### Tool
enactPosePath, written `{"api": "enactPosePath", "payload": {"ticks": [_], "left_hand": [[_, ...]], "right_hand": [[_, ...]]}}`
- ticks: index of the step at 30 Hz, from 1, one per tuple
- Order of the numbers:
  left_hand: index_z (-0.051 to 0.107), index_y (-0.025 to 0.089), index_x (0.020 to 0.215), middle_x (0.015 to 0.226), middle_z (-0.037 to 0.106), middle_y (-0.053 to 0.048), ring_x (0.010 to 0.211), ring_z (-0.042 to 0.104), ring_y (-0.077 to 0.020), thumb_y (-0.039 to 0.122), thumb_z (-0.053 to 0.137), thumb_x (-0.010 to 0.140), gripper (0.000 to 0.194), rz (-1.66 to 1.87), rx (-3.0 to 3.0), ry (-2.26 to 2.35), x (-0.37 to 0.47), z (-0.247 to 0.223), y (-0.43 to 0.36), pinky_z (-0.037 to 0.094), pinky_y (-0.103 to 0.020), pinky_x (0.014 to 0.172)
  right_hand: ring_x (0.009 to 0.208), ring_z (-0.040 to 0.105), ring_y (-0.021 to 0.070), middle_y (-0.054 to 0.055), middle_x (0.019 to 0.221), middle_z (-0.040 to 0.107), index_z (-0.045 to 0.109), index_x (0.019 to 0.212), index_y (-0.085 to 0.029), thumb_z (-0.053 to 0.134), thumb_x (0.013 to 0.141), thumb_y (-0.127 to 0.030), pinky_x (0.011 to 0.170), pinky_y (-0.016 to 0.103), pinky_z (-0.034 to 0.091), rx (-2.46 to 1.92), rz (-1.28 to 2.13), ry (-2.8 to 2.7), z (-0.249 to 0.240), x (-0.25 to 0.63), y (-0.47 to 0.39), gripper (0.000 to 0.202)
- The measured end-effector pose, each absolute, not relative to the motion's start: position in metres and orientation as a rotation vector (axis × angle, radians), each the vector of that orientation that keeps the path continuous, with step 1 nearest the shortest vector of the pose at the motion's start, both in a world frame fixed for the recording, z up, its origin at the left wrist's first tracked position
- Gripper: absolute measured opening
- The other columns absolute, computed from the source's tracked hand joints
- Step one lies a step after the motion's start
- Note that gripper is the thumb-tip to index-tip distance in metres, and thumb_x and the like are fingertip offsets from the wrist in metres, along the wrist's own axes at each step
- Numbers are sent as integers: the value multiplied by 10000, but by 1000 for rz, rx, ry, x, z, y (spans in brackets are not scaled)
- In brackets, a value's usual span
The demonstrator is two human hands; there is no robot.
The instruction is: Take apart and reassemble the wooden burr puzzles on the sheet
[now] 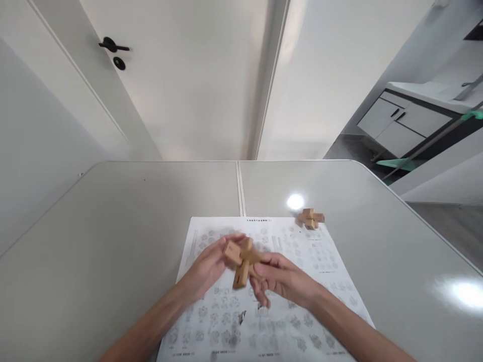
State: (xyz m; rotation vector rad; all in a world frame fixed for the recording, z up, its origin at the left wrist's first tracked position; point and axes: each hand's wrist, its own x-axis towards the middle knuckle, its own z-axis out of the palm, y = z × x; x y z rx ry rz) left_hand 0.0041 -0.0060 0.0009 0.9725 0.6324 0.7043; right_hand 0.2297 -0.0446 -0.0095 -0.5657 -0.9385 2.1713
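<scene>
Between my two hands, above a printed sheet [226, 322], is a wooden interlocking block puzzle [241, 274] with bars pointing several ways. My right hand [283, 279] grips one of its bars, thumb on top, with the lower fingers curled beneath. My left hand [209, 261] is closed around the puzzle's left side, its fingers reaching behind the pale left bar. Motion blurs the puzzle a little. A second wooden block puzzle [310, 219], assembled in a cross shape, rests at the sheet's upper right corner.
The sheet lies on a grey table [113, 251] with a seam down its middle. Beyond the far edge stands a white door [188, 75] with a black handle [113, 46]. A white sink cabinet [407, 118] is at the upper right.
</scene>
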Motion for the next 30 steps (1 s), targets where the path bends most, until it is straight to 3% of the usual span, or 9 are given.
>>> {"api": "enactPosePath", "payload": {"ticks": [3, 7, 14, 19, 30], "left_hand": [[665, 235, 1409, 1547, 585, -124, 1482, 456, -325, 623, 516, 1050, 550, 831, 851, 607, 5, -5, -1, 299, -486, 1260], [653, 220, 1427, 1594, 554, -118, 1529, 425, -321, 569, 492, 1081, 517, 870, 745, 619, 3, -11, 4, 243, -511, 1299], [713, 196, 1353, 1533, 613, -135, 1520, 433, -370, 527, 571, 1055, 467, 891, 716, 627, 0, -12, 3, 261, -544, 1278], [752, 196, 1283, 1477, 659, -133, 1507, 443, -377, 538, 667, 996, 454, 895, 689, 650, 1, -9, 2, 315, -523, 1243], [759, 185, 1254, 1446, 677, -138, 1460, 500, -358, 492, 681, 993, 410, 891, 654, 665, -1, -13, 4, 388, -472, 1187]], "right_hand": [[567, 627, 83, 29, 777, 696, 705, 867, -131, 776, 977, -388, 558, 197, 531, -686, 2031, -697, -11, 238, -36, 289], [585, 580, 57, 17, 834, 689, 711, 880, -153, 850, 917, -332, 571, 157, 536, -746, 1842, -469, -11, 247, -24, 230], [645, 662, 83, 17, 877, 744, 739, 939, -188, 875, 877, -221, 650, 153, 643, -756, 1636, -256, -18, 257, -15, 153], [607, 670, 85, 22, 882, 778, 728, 977, -200, 819, 901, -132, 622, 158, 667, -763, 1589, -107, -24, 265, -9, 137], [620, 648, 91, -14, 811, 738, 713, 953, -211, 872, 877, -245, 594, 181, 628, -696, 1632, -204, -26, 264, -9, 178]]}}
